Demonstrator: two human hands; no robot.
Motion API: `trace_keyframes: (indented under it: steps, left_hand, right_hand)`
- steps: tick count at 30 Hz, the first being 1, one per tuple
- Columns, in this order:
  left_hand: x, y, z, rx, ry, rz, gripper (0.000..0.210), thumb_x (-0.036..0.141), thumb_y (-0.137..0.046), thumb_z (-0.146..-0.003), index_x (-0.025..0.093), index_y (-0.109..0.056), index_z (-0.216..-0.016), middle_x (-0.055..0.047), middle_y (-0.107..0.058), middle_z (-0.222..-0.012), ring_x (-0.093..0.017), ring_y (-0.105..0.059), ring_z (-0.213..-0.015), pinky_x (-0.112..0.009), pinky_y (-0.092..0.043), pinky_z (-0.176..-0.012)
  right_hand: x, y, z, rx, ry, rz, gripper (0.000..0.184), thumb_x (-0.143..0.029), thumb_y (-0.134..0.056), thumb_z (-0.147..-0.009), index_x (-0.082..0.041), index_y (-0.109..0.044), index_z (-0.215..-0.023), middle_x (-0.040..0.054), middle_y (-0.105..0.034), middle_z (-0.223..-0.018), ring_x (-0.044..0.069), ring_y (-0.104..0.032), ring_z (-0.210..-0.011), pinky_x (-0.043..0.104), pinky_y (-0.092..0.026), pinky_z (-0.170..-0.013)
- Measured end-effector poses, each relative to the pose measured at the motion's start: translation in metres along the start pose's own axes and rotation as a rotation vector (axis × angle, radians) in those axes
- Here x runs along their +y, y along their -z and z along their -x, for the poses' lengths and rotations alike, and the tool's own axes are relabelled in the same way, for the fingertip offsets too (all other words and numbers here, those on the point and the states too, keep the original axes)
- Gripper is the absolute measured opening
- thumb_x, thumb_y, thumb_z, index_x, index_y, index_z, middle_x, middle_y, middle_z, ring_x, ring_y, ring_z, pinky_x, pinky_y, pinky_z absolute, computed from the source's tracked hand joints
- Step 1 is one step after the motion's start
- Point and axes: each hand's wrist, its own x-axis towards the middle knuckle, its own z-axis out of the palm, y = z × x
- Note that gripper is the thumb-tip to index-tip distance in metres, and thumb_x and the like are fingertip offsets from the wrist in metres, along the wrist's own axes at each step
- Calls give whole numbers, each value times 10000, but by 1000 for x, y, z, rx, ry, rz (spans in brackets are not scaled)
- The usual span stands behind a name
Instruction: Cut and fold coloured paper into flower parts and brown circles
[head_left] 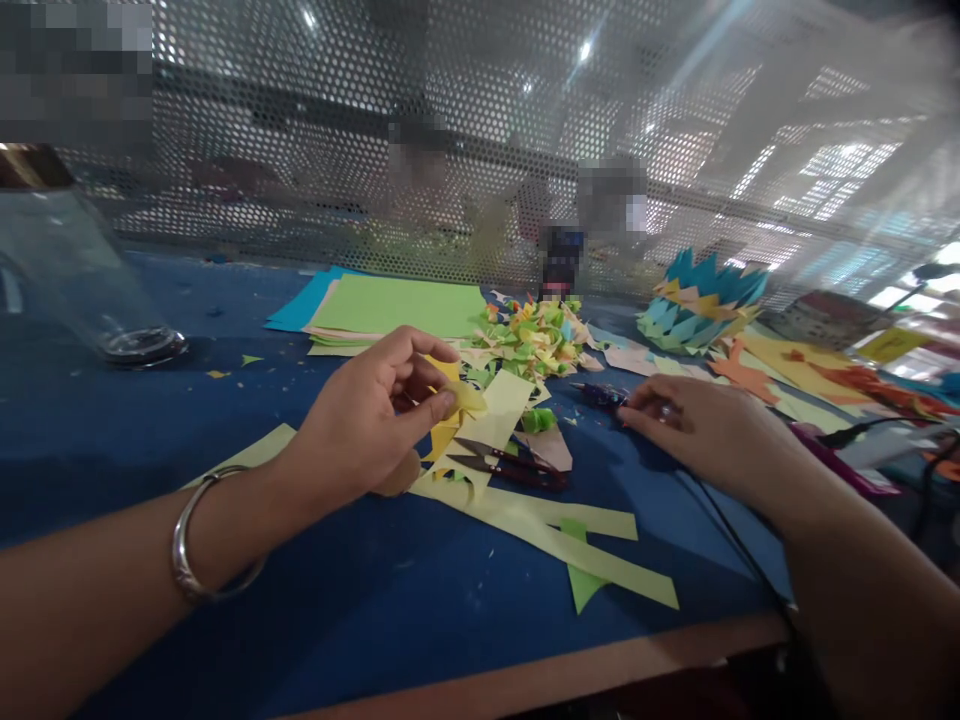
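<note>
My left hand (pixel 382 410), with a metal bangle at the wrist, pinches a small curled piece of yellow paper (pixel 469 397) between thumb and fingertips. My right hand (pixel 675 425) is closed at the rear end of a dark tool with a pointed tip (pixel 598 393); its body is partly hidden. A black cord (pixel 731 520) runs from beneath this hand to the table's front edge. Between the hands lie thread snips (pixel 514 465) with blades pointing left, on pale yellow paper (pixel 508 405). Long pale yellow strips (pixel 577 555) cross a green scrap (pixel 581 585) nearer to me.
A heap of coloured paper scraps (pixel 540 335) lies beyond my hands, beside stacked green sheets (pixel 409 303). A clear bottle (pixel 64 265) stands far left. At right are a spiky folded-paper ring (pixel 701 305) and orange paper (pixel 742 368). A perforated metal panel (pixel 300 150) rises behind.
</note>
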Motion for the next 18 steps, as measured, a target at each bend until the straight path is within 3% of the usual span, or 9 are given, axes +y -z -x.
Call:
trace_keyframes:
  steps: [2,4,8,13,18]
  left_hand:
    - [-3,-1,-1,-1,14,55,310,300,-674,-855,216,-566,-1133,-14,-661,-865,-156,-682,-807,-278,-555,-765]
    - [-6,-2,-2,-8,34,108,320,310,-678,-851,212,-561,-1133,-19,-675,-859,-163,-688,-818,-286,-559,-778]
    - [-10,-3,-3,-32,93,183,341,325,-682,-846,206,-555,-1139,-27,-684,-860,-166,-688,-813,-290,-563,-762]
    - [-12,-4,-4,-39,135,264,336,333,-690,-836,206,-554,-1117,-24,-681,-835,-159,-679,-768,-294,-558,-734]
    - [-14,-4,-4,-32,146,282,321,323,-702,-822,205,-572,-1091,-31,-692,-839,-163,-677,-773,-282,-544,-696]
  right_hand:
    - [28,-9,6,3,-138,86,335,-555,-605,-836,-226,-660,-869,53,-691,-747,216,-612,-607,314,-369,-535]
    - [49,-20,8,-26,-145,57,381,-574,-613,-816,-201,-668,-873,77,-702,-754,222,-617,-602,331,-389,-556]
    - [63,-34,3,-54,-201,-127,335,-520,-695,-740,-190,-667,-791,76,-699,-709,231,-632,-623,343,-433,-583]
    - [52,-30,5,-100,-505,-777,279,-415,-777,-690,-190,-642,-786,21,-623,-639,159,-551,-490,305,-452,-466]
    - [40,-16,21,47,-505,-1207,194,-335,-755,-723,-206,-616,-765,8,-566,-717,123,-516,-584,244,-468,-492]
